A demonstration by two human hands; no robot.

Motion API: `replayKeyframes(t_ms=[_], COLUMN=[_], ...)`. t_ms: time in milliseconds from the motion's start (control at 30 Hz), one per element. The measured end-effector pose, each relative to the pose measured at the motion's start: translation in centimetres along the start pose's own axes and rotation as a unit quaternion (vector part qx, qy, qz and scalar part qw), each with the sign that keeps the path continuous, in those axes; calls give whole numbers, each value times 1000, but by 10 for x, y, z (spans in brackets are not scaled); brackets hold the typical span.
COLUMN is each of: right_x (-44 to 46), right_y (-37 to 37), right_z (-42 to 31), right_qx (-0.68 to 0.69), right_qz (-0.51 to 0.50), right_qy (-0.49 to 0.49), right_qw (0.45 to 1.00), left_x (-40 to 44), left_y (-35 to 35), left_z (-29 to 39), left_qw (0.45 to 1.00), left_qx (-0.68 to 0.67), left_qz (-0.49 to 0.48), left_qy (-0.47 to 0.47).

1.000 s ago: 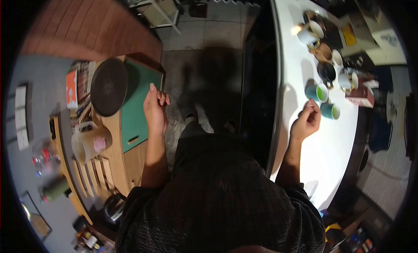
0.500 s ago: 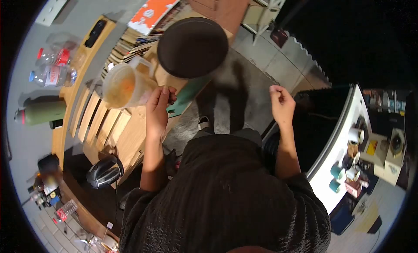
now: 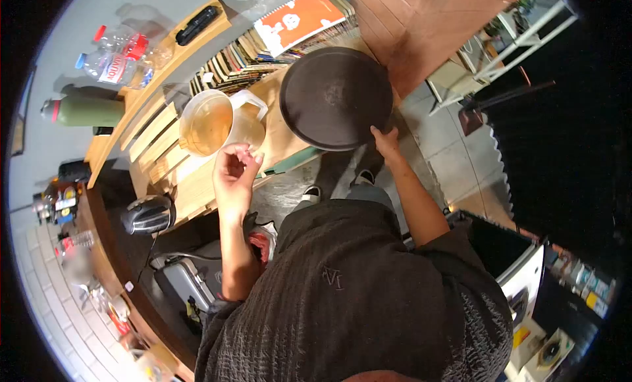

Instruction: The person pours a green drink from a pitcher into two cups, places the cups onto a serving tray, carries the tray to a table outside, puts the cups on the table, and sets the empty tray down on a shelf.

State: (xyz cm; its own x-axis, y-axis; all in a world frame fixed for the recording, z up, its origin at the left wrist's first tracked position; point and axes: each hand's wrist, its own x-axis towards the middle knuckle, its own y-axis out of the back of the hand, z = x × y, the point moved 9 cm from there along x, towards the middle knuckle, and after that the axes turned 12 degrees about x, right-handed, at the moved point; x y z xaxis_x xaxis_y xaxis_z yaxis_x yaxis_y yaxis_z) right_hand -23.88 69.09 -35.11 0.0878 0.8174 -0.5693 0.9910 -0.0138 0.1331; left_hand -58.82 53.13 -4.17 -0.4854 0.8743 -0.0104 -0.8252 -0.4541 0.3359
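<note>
A round dark tray (image 3: 336, 98) lies over the right part of the wooden cabinet top. My right hand (image 3: 386, 142) is at its lower right edge, fingertips at the rim, the fingers partly hidden. A clear plastic pitcher (image 3: 207, 123) with a handle stands left of the tray, with some amber-looking content. Just below the pitcher is my left hand (image 3: 237, 175), palm up with its fingers curled and a little apart, nothing in them.
Magazines and an orange notebook (image 3: 299, 21) are behind the tray. Plastic bottles (image 3: 118, 67), a green flask (image 3: 89, 111) and a black kettle (image 3: 149, 214) are at the left. A dustpan (image 3: 470, 121) stands on the floor at the right.
The view has turned from the white counter with cups toward the wooden cabinet. My right hand has come over to the tray's edge, and my left hand has opened somewhat near the pitcher.
</note>
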Motion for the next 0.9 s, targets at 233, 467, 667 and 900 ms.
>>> replayKeyframes(t_ms=[233, 467, 667, 900], right_x=[9, -54, -115, -263], right_y=[-19, 28, 103, 154], right_z=[4, -72, -62, -31], right_qx=[65, 160, 219, 336], right_qz=[-20, -81, 18, 158], right_qy=[-12, 94, 128, 208], right_qw=[998, 979, 967, 905], left_x=[-38, -21, 21, 29], left_y=[-24, -44, -65, -135], left_z=[-10, 15, 27, -4], left_qw=[993, 990, 998, 959], left_qx=[12, 99, 5, 151], left_qz=[31, 17, -40, -216], left_qy=[110, 94, -50, -107])
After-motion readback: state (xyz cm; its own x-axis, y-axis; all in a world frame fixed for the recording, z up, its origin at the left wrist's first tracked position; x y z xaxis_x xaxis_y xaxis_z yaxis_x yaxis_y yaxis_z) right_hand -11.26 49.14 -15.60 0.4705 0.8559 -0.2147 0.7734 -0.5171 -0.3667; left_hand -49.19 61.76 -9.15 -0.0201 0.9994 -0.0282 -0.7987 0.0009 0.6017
